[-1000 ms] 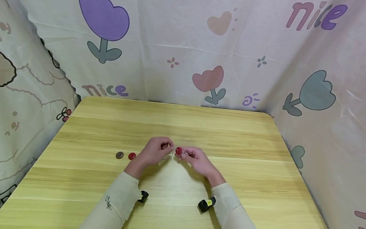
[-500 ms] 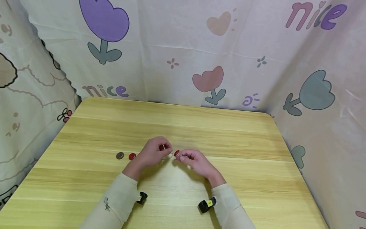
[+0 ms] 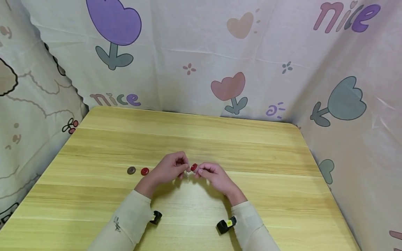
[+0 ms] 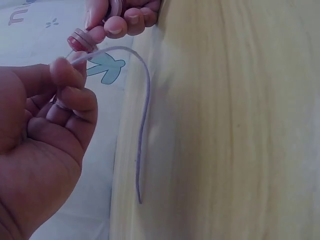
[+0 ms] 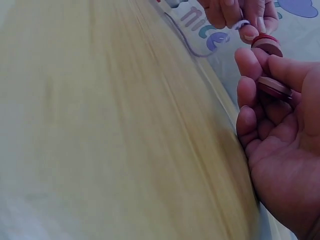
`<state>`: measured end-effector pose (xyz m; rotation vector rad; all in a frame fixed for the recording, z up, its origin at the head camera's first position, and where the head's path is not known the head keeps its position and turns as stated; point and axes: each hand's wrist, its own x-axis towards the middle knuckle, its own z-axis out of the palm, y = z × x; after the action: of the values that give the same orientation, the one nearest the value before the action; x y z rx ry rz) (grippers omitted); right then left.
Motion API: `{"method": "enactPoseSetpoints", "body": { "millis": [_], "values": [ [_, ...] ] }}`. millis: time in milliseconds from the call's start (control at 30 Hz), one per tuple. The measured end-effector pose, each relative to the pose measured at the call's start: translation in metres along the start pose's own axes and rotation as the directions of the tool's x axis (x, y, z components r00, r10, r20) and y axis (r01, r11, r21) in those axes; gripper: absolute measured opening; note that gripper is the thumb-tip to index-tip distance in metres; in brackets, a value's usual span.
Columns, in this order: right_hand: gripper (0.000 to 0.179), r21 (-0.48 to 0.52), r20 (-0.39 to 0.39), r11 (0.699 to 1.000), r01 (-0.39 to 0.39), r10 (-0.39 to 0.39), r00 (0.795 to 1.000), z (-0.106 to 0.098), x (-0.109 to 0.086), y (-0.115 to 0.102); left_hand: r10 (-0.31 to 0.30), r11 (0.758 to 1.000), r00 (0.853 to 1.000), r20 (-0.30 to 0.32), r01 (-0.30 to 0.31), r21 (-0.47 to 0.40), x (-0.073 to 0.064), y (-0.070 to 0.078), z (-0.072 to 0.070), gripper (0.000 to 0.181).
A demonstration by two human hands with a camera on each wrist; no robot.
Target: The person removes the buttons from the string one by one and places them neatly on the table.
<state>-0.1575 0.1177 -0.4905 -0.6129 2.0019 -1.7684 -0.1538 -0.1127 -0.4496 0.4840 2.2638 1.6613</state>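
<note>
My left hand [image 3: 170, 168] pinches a thin white cord [image 4: 145, 110] between thumb and finger, above the middle of the table. In the left wrist view the cord's loose end arches over and hangs down. Close to its fingertips, my right hand [image 3: 216, 177] pinches a small stack of round buttons [image 5: 267, 44], red on the outer side and pinkish brown behind. More buttons [image 5: 274, 88] sit within the curled fingers of that hand, partly hidden. The cord appears to run from the left fingertips to the red button; how it passes through the holes cannot be made out.
A dark brown button [image 3: 131, 170] and a red button [image 3: 144, 171] lie on the wooden table [image 3: 251, 146], left of my left wrist. A printed cloth [image 3: 188, 45] hangs behind the table and at both sides. Each sleeve cuff carries a small black camera [image 3: 226, 225].
The red button first faced the camera, then turned edge-on, and is now tilted in my right fingers. My left hand has shifted slightly, and the cord now hangs lower beneath its fingertips.
</note>
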Motion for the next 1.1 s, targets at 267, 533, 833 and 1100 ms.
{"method": "enactPoseSetpoints", "body": {
  "millis": [267,533,833,1100],
  "values": [
    [0.021,0.005,-0.004,1.0,0.017,-0.017,1.0,0.003,-0.005,-0.016,-0.013,0.999,1.0,-0.027,0.012,-0.042,0.001,0.0,0.005,0.011],
    [0.021,0.024,0.003,0.999,0.034,-0.034,0.999,0.001,-0.001,-0.002,-0.043,0.999,0.996,-0.072,0.045,0.021,0.005,-0.002,0.01,0.019],
    [0.022,0.012,0.018,1.0,0.012,-0.013,1.0,0.0,-0.001,-0.003,-0.058,0.996,0.998,-0.03,0.059,0.066,0.001,0.0,0.009,0.007],
    [0.021,0.025,0.006,0.999,0.046,-0.046,0.999,0.001,-0.001,-0.002,0.049,0.963,0.998,-0.049,-0.034,0.266,0.003,0.004,0.012,0.013]
  ]
}}
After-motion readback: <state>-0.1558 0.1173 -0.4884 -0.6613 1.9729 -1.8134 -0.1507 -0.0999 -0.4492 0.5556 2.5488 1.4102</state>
